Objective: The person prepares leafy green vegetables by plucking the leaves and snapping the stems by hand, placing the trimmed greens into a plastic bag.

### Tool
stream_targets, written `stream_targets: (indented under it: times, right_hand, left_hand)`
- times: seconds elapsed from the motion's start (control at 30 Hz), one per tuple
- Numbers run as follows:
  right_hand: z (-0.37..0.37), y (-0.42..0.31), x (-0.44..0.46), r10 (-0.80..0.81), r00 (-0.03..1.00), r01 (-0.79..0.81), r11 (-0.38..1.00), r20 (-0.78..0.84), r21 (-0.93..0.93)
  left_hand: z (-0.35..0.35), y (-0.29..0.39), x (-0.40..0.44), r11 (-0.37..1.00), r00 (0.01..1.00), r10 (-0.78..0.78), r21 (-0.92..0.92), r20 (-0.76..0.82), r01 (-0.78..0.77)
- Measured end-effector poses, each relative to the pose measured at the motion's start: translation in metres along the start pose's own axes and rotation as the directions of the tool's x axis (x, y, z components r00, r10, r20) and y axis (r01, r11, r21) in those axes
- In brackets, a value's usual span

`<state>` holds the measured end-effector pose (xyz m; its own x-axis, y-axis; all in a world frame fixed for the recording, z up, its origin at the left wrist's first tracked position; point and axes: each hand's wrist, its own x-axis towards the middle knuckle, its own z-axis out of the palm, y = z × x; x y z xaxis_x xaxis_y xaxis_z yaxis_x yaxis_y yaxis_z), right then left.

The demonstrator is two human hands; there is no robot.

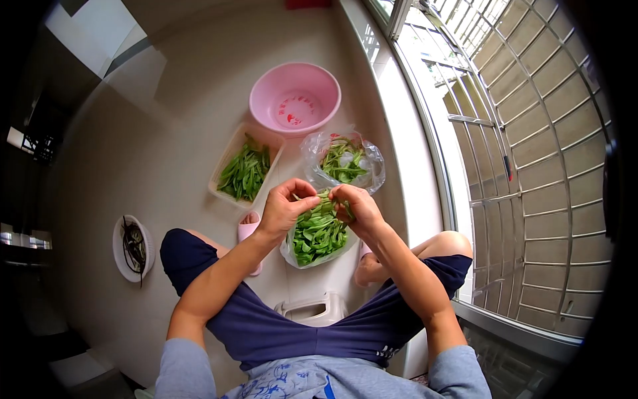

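My left hand [286,207] and my right hand [357,206] meet above a clear plastic bag of leafy greens [318,236] between my feet. The right hand is closed on a few green stems. Thumb and finger of the left hand are pinched at the near end of those stems; whether they grip one is too small to tell. Just beyond, a second clear bag [343,161] holds more greens with stems. Long green leaves [244,169] lie in a pale rectangular basket [220,159] to the left.
A pink basin [296,93] stands on the tiled floor beyond the basket. At the left is a white round basket [122,256] with dark, thin strands. A pale plastic stool [332,307] is between my legs. Window ledge and metal bars run along the right.
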<state>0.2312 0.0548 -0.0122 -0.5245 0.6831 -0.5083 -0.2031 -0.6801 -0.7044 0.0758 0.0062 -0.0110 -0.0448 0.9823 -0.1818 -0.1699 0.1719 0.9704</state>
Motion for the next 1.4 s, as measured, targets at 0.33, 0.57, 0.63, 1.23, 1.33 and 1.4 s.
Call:
stream_targets:
  times: [0.33,0.57,0.63,1.23,1.33,1.4]
  right_hand:
    - [-0.043,-0.041,-0.011,-0.06,0.984,-0.004,0.932,0.166,0.362]
    - [-0.049,-0.05,-0.015,-0.111,0.987,0.058,0.918,0.112,0.392]
    - [-0.047,-0.052,-0.015,-0.098,0.993,0.065,0.921,0.066,0.384]
    - [-0.032,-0.045,-0.017,-0.272,0.962,0.27,0.958,0.016,0.096]
    - [-0.02,-0.038,-0.016,-0.806,0.591,0.585,0.458,-0.034,-0.669]
    - [-0.016,-0.042,-0.023,-0.929,0.34,0.49,0.046,0.143,-0.87]
  left_hand:
    - [0.02,-0.023,0.07,0.998,0.99,0.038,-0.047,-0.132,-0.045]
    - [0.045,-0.006,0.101,0.953,0.999,0.009,0.302,0.053,-0.024]
    - [0.045,0.013,0.083,0.992,0.977,-0.101,0.098,0.187,0.084]
    - [0.036,0.011,0.031,0.895,0.958,-0.121,-0.388,0.259,0.218]
    - [0.04,0.007,0.029,0.878,0.953,-0.12,-0.418,0.278,0.233]
    - [0.044,0.005,0.031,0.88,0.955,-0.128,-0.413,0.269,0.234]
